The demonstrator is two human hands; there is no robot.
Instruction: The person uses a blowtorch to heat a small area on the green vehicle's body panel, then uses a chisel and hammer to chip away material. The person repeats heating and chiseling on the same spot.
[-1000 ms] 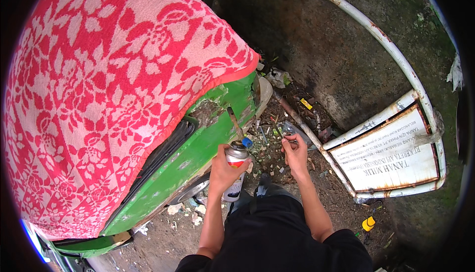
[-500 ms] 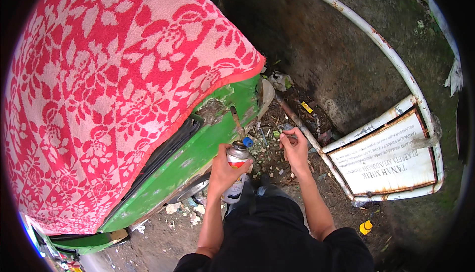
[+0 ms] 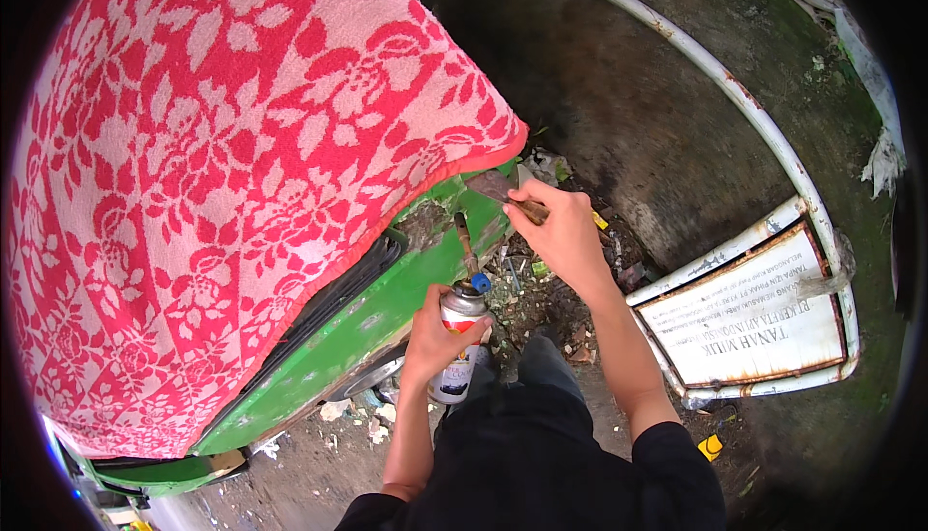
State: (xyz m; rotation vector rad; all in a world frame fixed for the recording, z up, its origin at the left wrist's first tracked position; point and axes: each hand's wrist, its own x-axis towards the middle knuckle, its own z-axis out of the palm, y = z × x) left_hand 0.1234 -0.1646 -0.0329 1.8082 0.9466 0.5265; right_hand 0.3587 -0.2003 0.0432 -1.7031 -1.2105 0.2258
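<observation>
Ten o'clock: matt, rough-piled cloth [image 3: 242,164]. Eight o'clock: car panel [image 3: 358,326], scuffed painted metal. Six o'clock: can [image 3: 452,380], smooth, glossy metal. Between one and two o'clock: scraper [image 3: 492,187], dull metal blade, wood-like handle [image 3: 532,211].

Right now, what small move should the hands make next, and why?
I'd probably have the left hand tilt the torch slightly away from the patterned cloth: its nozzle points up the green panel toward the cloth's edge, and the scraper in the right hand is close to it too.
</observation>
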